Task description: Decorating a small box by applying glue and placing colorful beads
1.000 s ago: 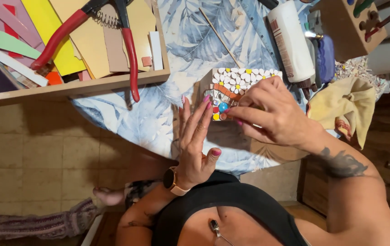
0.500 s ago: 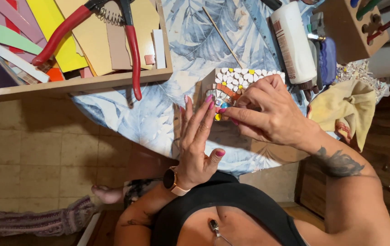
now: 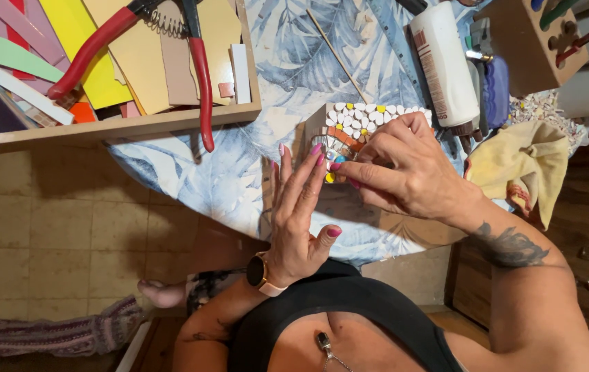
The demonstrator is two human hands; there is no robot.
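We see the mosaic block (image 3: pixel 360 127) on the leaf-print table (image 3: pixel 239 179), just below the white glue bottle (image 3: pixel 444 65). Right hand (image 3: pixel 404 169) pinches thumb and forefinger shut at the block's near left corner; what they hold we cannot tell, too small. Left hand (image 3: pixel 298 213) is flat, fingers spread, fingertips (image 3: pixel 316 150) braced on the block's left side. To place cleanly, we'd keep that brace firm and press straight down, no sliding. Red-handled nippers (image 3: pixel 194 69) lie left of the block.

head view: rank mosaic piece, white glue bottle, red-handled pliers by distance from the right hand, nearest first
1. mosaic piece: under the right hand, fingers touching it.
2. white glue bottle: just above the hand, on the leaf-print cloth.
3. red-handled pliers: far left, over the wooden tray.
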